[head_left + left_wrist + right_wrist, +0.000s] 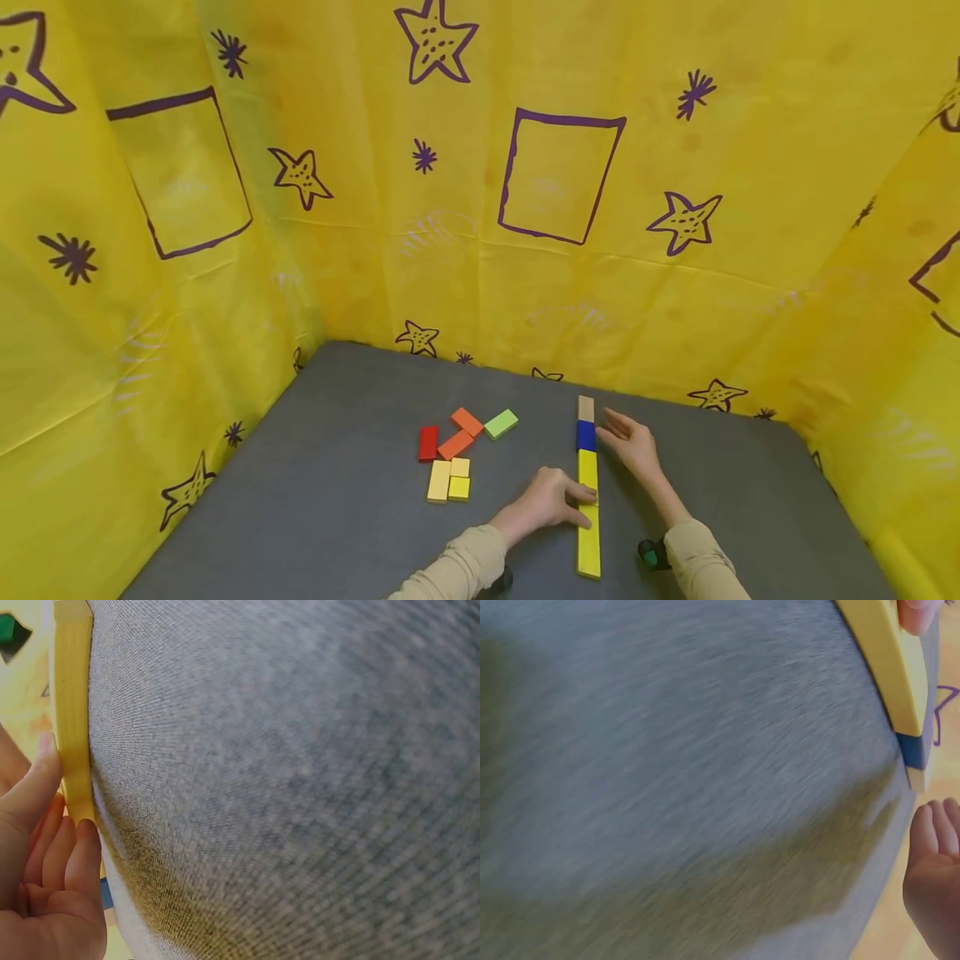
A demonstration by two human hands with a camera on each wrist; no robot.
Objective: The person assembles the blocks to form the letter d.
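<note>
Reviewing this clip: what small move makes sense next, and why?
I'd probably have the right hand lightly steady the blue block: that hand is beside it, holding nothing, while the left hand touches the yellow blocks in line with it, so pressure there might shift the blue one.

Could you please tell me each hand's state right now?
Left hand: touching a yellow block; whether gripping cannot be told.
Right hand: open, holding nothing.

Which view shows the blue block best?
Head: the blue block shows clearly from above, between a tan block and a yellow block. Right wrist has it small and slanted near the right edge; left wrist, only a sliver beyond the left hand.
</note>
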